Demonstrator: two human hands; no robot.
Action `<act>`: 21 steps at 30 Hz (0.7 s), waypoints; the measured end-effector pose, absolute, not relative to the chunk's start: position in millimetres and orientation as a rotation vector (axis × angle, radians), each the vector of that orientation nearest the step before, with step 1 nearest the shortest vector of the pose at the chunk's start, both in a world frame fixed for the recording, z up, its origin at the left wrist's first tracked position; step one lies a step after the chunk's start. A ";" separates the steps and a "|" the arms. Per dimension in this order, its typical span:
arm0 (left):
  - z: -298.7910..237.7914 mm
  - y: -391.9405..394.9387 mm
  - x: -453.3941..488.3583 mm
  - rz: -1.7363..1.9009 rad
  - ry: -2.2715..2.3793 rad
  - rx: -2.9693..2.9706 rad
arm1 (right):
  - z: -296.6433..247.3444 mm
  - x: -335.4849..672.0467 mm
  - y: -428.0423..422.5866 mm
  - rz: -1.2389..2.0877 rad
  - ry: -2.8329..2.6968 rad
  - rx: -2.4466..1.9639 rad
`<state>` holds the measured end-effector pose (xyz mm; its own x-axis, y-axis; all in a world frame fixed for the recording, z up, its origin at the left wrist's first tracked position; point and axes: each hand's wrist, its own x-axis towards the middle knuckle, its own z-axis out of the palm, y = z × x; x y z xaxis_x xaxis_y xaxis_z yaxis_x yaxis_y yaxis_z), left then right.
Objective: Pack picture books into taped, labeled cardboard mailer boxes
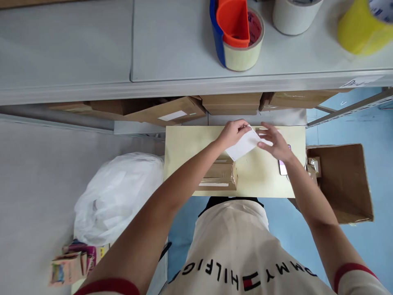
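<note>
A white paper sheet, perhaps a label (244,144), hangs over the pale table (264,180). The fingers of my left hand (233,133) are closed on its upper edge. At the sheet's right corner is my right hand (275,143), its fingers spread and the thumb close to the paper; I cannot tell whether they touch. Below the sheet, a taped cardboard box (218,177) lies on the table, partly hidden by my left forearm. A phone (283,167) rests by my right wrist, partly covered.
A grey shelf (172,49) above the table bears a tape dispenser (235,37), a white roll (294,16) and a yellow tape roll (364,28). Cardboard boxes (231,102) stand beneath it. An open carton (344,184) is at right, a white plastic bag (119,196) at left.
</note>
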<state>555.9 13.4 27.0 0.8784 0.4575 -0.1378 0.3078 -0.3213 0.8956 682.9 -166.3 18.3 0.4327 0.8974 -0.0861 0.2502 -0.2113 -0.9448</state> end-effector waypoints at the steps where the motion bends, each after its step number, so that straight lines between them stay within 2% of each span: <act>1: 31.9 8.2 548.9 0.172 0.567 1.866 | 19.7 668.5 -163.7 0.858 -0.931 -1.702; 8: 51.7 -13.2 452.6 0.161 0.661 1.393 | 27.9 613.3 -176.5 0.753 -0.646 -1.657; 14: 54.7 -41.4 396.6 0.366 0.789 1.248 | 65.8 538.3 -178.7 0.170 -1.011 -2.002; 17: 64.3 -52.3 377.4 0.395 0.740 1.157 | 81.2 489.3 -173.1 0.181 -1.289 -1.979; 21: 79.6 -58.0 345.0 0.401 0.674 1.010 | 89.6 446.6 -167.7 0.195 -1.293 -2.012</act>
<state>345.0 -58.0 79.6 0.7324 0.5965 -0.3282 -0.0043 0.4861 0.8739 446.6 -167.7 89.6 0.4844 0.8397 0.2455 0.7297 -0.2330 -0.6429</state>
